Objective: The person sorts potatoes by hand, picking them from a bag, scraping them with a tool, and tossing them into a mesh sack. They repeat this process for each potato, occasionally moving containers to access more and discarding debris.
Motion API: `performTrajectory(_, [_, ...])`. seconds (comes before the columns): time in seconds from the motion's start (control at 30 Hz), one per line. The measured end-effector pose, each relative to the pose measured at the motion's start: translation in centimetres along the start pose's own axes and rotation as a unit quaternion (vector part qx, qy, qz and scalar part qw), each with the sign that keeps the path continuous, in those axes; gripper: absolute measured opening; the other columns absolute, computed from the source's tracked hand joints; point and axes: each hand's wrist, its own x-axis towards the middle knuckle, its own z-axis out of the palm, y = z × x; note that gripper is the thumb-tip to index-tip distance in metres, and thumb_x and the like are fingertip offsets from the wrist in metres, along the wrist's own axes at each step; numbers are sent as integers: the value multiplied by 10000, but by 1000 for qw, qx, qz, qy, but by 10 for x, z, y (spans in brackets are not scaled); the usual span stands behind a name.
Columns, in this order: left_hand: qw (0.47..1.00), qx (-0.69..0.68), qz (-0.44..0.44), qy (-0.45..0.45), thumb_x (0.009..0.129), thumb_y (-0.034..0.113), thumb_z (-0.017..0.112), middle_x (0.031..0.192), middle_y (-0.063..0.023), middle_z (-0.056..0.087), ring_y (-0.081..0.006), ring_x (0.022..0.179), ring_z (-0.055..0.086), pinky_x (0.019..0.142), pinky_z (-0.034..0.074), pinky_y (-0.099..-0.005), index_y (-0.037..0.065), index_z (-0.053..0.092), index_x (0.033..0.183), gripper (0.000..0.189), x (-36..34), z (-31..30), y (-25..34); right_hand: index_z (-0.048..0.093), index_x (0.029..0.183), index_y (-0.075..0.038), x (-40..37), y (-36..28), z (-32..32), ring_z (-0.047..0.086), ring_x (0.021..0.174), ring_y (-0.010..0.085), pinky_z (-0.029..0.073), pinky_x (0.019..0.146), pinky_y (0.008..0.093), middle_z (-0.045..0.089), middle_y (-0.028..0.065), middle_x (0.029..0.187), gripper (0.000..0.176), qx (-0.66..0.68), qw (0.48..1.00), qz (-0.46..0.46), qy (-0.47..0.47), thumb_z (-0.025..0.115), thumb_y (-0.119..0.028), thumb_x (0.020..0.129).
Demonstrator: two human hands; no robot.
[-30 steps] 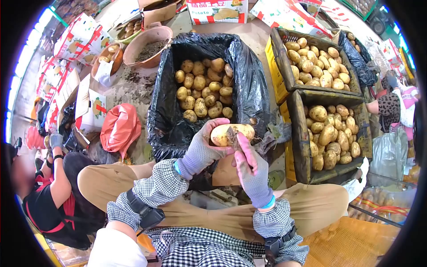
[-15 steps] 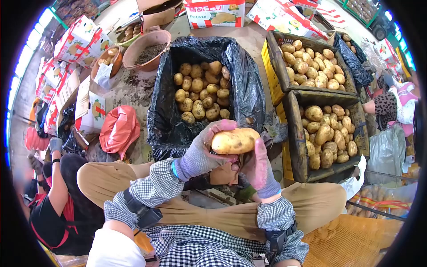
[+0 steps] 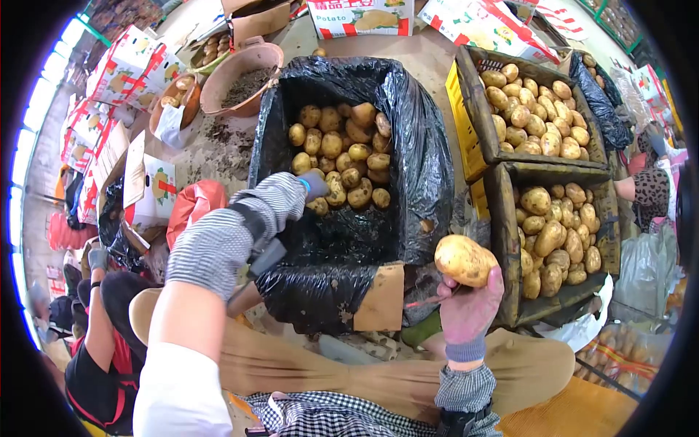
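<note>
My right hand (image 3: 472, 309), in a dirty pinkish glove, grips a large yellow potato (image 3: 464, 261) out in front of my right knee. It is held up beside the near right corner of a box lined with black plastic (image 3: 426, 167). My left hand (image 3: 314, 186) reaches over that box's left side, down at the edge of the potatoes (image 3: 331, 144) piled toward its far end. My sleeve and wrist hide most of the left fingers, so whether they hold anything does not show.
Two crates (image 3: 502, 237) filled with potatoes stand on the right. A clay-coloured basin (image 3: 242, 76) holding dirt is at the back left, near a red plastic bag (image 3: 195, 207). Printed potato cartons (image 3: 362, 17) line the back. Another person (image 3: 98, 349) sits at left.
My left hand has let go of the large potato and moved forward and left into the lined box. My right hand keeps the potato and has shifted right and slightly down.
</note>
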Motion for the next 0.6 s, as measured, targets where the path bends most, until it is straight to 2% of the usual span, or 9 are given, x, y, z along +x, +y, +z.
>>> performTrajectory(0.07, [991, 117, -28, -61, 764, 296, 645, 1098, -187, 651, -324, 1017, 636, 844, 505, -391, 66, 658, 1120, 424, 58, 53, -22, 494, 1203, -112, 3, 0, 1, 540, 730, 194, 433, 594, 318, 616, 83, 1032, 512, -3, 999, -4, 42, 594, -470, 852])
performTrajectory(0.17, [903, 342, 107, -235, 820, 422, 589, 1217, -168, 601, -262, 1169, 563, 980, 446, -382, 63, 598, 1213, 532, 94, 114, -49, 468, 1235, -109, 11, 0, -2, 562, 831, 217, 441, 618, 326, 586, 97, 1115, 542, -20, 999, -7, 36, 595, -465, 847])
performTrajectory(0.27, [953, 103, -281, -50, 883, 453, 510, 1405, -102, 464, -233, 1265, 479, 1029, 385, -394, 69, 319, 1430, 695, 51, 95, -21, 471, 1211, -119, 15, 5, 15, 506, 740, 202, 405, 585, 325, 584, 89, 1076, 513, -26, 995, -14, 91, 567, -477, 856])
performTrajectory(0.37, [908, 337, 95, -230, 868, 500, 518, 1266, -106, 587, -261, 1210, 528, 961, 420, -445, 116, 361, 1419, 690, 77, 85, -46, 473, 1206, -116, 21, 9, 17, 506, 745, 205, 402, 592, 331, 579, 93, 1084, 518, -31, 995, -8, 91, 579, -476, 849])
performTrajectory(0.4, [908, 335, 93, -233, 868, 500, 518, 1266, -106, 587, -261, 1210, 528, 961, 420, -445, 116, 361, 1419, 690, 74, 79, -52, 474, 1204, -114, 21, 9, 18, 508, 746, 206, 403, 593, 334, 580, 95, 1082, 519, -40, 996, -9, 83, 584, -473, 846])
performTrajectory(0.43, [981, -31, -8, -190, 794, 228, 614, 1114, -122, 604, -240, 1079, 578, 845, 487, -420, 132, 328, 1402, 680, 70, 71, -58, 474, 1203, -112, 20, 9, 19, 510, 746, 206, 403, 595, 337, 581, 97, 1081, 520, -47, 996, -11, 73, 590, -470, 842])
performTrajectory(0.47, [908, -390, -105, -114, 719, -43, 711, 962, -139, 621, -218, 947, 627, 729, 555, -395, 149, 295, 1385, 808, 62, 56, -59, 474, 1203, -112, 20, 10, 16, 510, 746, 206, 403, 595, 337, 581, 97, 1081, 520, -43, 997, -10, 70, 590, -470, 842])
performTrajectory(0.53, [875, -470, -47, -107, 718, -112, 684, 1049, -100, 588, -215, 989, 613, 751, 556, -326, 162, 303, 1385, 815, 18, 7, -31, 436, 1263, -80, 18, 10, 5, 572, 923, 261, 465, 641, 373, 546, 131, 1194, 549, -6, 999, 7, 33, 598, -412, 857])
performTrajectory(0.6, [795, -582, 147, -81, 714, -104, 702, 1161, -68, 530, -217, 1044, 590, 819, 542, -330, 176, 308, 1387, 829, -32, -28, -16, 443, 1260, -78, 15, 11, 6, 579, 908, 261, 469, 637, 374, 555, 132, 1187, 545, -2, 1000, 11, 14, 600, -411, 858])
